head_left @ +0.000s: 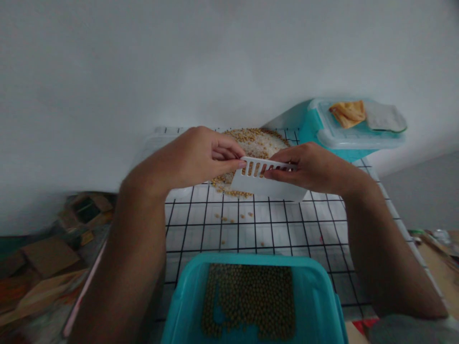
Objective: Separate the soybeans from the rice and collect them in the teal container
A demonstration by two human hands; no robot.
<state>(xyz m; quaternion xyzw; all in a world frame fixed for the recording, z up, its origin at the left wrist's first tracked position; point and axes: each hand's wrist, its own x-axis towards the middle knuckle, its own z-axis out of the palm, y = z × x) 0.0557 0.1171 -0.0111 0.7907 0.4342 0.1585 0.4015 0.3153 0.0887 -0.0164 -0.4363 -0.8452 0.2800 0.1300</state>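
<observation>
Table [315,229] surface, white under a black wire grid, fills the middle of the view and runs back to a pale wall. At its near edge sits a teal tub [315,306] with a layer of yellowish beans [251,296] spread over its bottom. At the far right corner, hard against the wall, stands a second teal box with a clear lid [355,136], an orange cloth [348,112] and a grey cloth [385,118] lying on top. Cardboard scraps [46,258] lie off the table's left edge.

Between the tubs, the grid has bare room, with only a few stray beans [229,220] scattered on it. Against the wall lies a heap of beans mixed with white grains [256,143].

Just in front of that heap is a white slotted scoop [267,184], held a little above the table. Its long axis runs left to right, the slotted rim uppermost and level, the solid side facing the camera. The left hand [195,157] has a narrow grip, thumb and fingertips pinching the scoop's left end. The right hand [315,167] pinches the right end of the rim the same way, thumb in front. Both forearms come in from the near corners, either side of the near tub.
</observation>
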